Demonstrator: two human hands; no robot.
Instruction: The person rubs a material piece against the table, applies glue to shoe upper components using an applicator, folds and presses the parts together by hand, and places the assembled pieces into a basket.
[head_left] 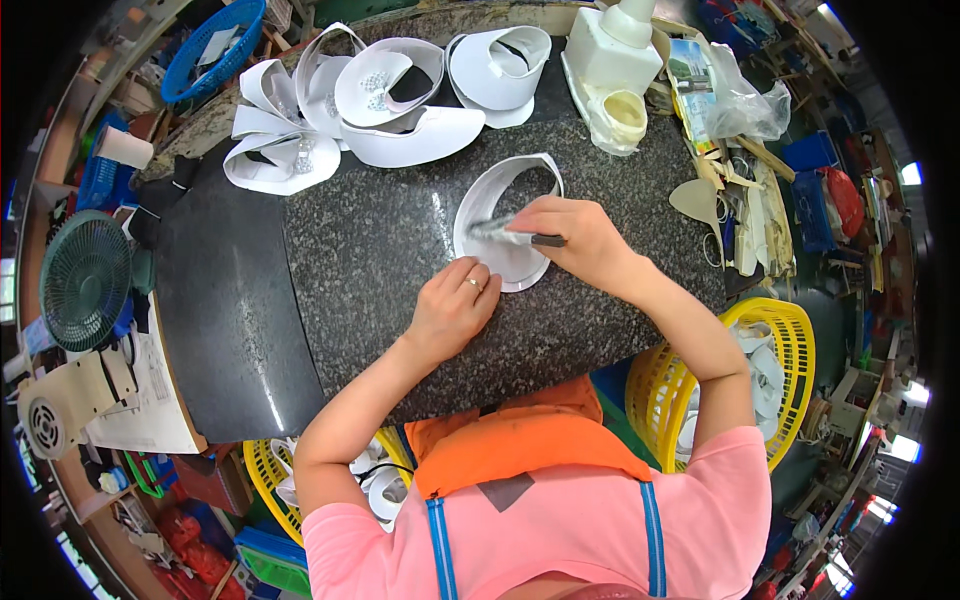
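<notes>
A white curved piece, looking like a shoe upper (522, 268), rests on the dark speckled stone tabletop (370, 270) in front of me, its strap arching up at the far side. My left hand (455, 308) is closed on its near left edge, fingertips pressing it to the stone. In my right hand (585, 240) is a brush (520, 237) with a dark handle end, gripped between fingers and thumb. The brush's tip is smeared by motion over the inner face of the upper.
Several similar white uppers (410, 135) lie at the back left. A white dispenser pot (612, 70) stands at the back, beside scraps and a plastic bag (750, 105). Yellow baskets (790, 350) flank me below the table edge. A green fan (88, 278) stands far left.
</notes>
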